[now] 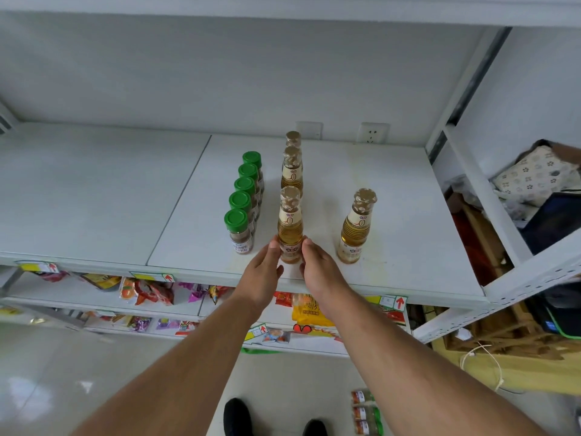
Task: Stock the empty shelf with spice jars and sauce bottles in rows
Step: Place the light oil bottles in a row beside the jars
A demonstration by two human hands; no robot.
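Observation:
On the white shelf a row of several green-lidded spice jars runs front to back. To its right stands a row of three amber sauce bottles with gold caps. The front sauce bottle is upright near the shelf's front edge. My left hand and my right hand cup its base from either side, fingertips touching the glass. Another sauce bottle stands alone further right.
A white upright post bounds the shelf on the right, with a patterned cushion and boxes beyond it. Snack packets fill the lower shelves. More spice jars lie on the floor near my shoes. Two wall sockets sit behind.

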